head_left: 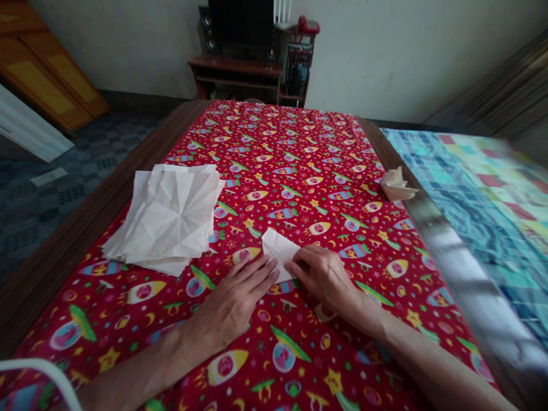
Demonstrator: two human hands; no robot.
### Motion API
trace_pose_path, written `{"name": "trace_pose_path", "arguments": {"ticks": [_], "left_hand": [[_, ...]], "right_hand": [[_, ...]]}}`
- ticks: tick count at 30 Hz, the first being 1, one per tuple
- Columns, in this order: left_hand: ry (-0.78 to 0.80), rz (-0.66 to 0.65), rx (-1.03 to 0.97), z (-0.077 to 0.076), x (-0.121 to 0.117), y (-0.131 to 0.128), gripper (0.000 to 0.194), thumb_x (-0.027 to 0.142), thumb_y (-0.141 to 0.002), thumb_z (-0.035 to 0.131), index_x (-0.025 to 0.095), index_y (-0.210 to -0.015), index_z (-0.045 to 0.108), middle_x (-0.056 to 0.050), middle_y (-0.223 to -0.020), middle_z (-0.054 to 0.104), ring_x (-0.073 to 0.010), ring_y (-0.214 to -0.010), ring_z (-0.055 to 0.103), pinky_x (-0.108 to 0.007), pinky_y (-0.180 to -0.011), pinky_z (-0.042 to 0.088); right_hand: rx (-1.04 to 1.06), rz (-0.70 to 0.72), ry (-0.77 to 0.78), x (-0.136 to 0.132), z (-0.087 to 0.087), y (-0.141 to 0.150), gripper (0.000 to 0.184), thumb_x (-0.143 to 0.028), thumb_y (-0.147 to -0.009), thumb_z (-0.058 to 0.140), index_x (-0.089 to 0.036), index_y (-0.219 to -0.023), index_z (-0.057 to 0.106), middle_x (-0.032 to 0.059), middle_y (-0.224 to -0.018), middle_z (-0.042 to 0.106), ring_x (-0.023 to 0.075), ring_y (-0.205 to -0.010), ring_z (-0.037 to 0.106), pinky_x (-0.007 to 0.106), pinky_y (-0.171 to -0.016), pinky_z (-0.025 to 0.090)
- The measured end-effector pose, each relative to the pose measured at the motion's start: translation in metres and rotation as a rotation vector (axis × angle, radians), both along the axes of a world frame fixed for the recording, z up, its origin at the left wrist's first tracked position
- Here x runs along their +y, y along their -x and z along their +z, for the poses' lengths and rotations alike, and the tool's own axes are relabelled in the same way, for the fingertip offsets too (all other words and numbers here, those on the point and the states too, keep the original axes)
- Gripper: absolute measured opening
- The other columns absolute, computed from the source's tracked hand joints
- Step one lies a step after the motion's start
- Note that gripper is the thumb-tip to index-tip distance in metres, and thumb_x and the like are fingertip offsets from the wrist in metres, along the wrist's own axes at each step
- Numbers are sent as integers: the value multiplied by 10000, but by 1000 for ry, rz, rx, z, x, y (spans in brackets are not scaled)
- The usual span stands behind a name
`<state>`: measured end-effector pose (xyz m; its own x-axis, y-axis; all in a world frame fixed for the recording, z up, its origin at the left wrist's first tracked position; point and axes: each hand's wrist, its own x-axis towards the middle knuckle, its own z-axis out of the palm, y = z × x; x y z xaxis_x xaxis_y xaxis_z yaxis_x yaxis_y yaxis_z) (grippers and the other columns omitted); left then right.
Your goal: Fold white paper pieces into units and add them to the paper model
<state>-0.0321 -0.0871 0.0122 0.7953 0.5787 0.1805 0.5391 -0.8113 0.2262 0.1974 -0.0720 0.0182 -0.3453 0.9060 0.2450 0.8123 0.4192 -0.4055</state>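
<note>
The left hand (240, 291) lies palm down and nearly flat, its fingers stretched forward and to the right, the tips resting on the near left side of a small folded paper (277, 245); it is spread over the sheet without a grasp. The right hand (323, 271) is curled, knuckles up, with thumb and bent fingers at the paper's right side; whether it pinches the edge cannot be told. Both forearms reach in from the bottom corners. The paper lies on a red cloth (295, 182) printed with rockets, stars and moons; any lettering among them is too small to read. To the left sits a pile of creased sheets (177, 211), well apart from the paper; a folded paper shape (397, 185) stands by the cloth's right edge. A white cord (47, 368) curves across the lower left corner. Beyond are a desk (237, 68), a dark screen (242, 23) and a red telephone (308, 25).
</note>
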Motion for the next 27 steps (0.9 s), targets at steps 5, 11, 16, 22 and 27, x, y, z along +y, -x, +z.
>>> {"name": "trace_pose_path", "arguments": {"ticks": [5, 11, 16, 22, 27], "left_hand": [[-11, -23, -2, -1, -2, -1, 601, -5, -821, 333, 120, -1408, 352, -77, -1456, 409, -223, -1374, 307, -476, -1123, 293], [-37, -26, 15, 2, -4, -2, 565, 8, -848, 329, 150, -1391, 387, -61, -1428, 451, -203, -1361, 335, -446, -1119, 304], [-61, -17, 31, 3, -4, -2, 552, 16, -857, 345, 159, -1388, 397, -52, -1423, 459, -186, -1361, 331, -408, -1131, 288], [-84, -42, 63, 5, -4, -2, 569, 22, -858, 347, 166, -1408, 366, -38, -1457, 414, -188, -1369, 315, -401, -1133, 268], [-120, -29, 99, 3, -5, -2, 551, 31, -864, 331, 145, -1401, 380, -61, -1476, 381, -192, -1387, 278, -392, -1141, 240]], "right_hand": [[-36, 4, 15, 0, 2, 1, 242, -299, -884, 549, -171, -679, 548, 1, -638, 545, 108, -585, 479, 227, -552, 298], [-61, -4, 27, -1, 4, 3, 230, -290, -874, 564, -172, -678, 545, 0, -637, 547, 114, -588, 492, 232, -547, 311], [-85, -41, -1, 1, 4, 2, 183, -323, -863, 584, -175, -756, 576, 22, -721, 586, 140, -658, 526, 244, -581, 376], [-154, 125, -221, -18, 9, 2, 210, -204, -933, 443, -152, -1013, 631, 96, -1044, 656, 215, -945, 572, 339, -774, 473], [-254, 285, -204, -48, 3, 3, 457, -258, -956, 423, -77, -1375, 410, 108, -1419, 452, 253, -1340, 345, 464, -1114, 286]]}}
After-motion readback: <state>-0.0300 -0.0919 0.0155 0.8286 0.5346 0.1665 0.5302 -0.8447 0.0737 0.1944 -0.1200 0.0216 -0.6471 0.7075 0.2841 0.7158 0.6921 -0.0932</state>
